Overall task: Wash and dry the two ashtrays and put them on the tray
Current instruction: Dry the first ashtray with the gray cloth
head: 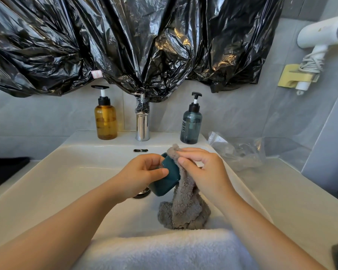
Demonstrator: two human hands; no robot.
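A dark teal ashtray is held tilted above the white sink, over the drain. My left hand grips it from the left side. My right hand presses a fluffy grey cloth against the ashtray's right edge; the cloth hangs down into the basin. A second ashtray and the tray are not in view.
A chrome tap stands at the back between an amber pump bottle and a dark blue pump bottle. A clear plastic bag lies on the right counter. A white towel covers the near rim. Black plastic sheeting hangs above.
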